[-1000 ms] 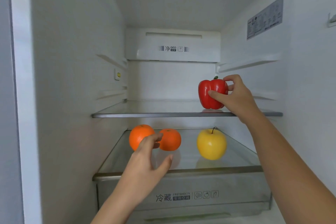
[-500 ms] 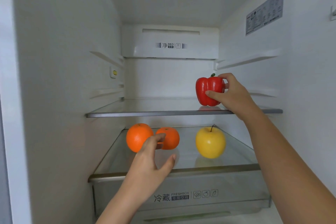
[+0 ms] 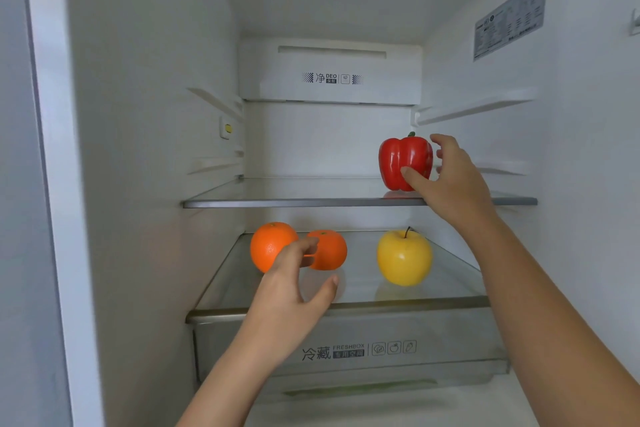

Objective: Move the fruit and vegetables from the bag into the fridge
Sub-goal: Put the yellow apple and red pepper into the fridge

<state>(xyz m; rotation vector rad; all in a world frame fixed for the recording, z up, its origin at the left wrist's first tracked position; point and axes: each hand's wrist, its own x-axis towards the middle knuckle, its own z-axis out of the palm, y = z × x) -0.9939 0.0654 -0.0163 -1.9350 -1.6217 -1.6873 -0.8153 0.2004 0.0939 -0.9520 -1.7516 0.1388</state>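
One glossy red pepper (image 3: 405,163) upright on shelf (image 3: 311,202); right hand (image 3: 446,180) loosened, left hand (image 3: 294,288) spread, empty.

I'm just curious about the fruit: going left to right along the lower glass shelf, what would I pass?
Larger orange → smaller orange, partly behind the left hand → yellow apple. The red pepper stands on the shelf above, at the right hand.
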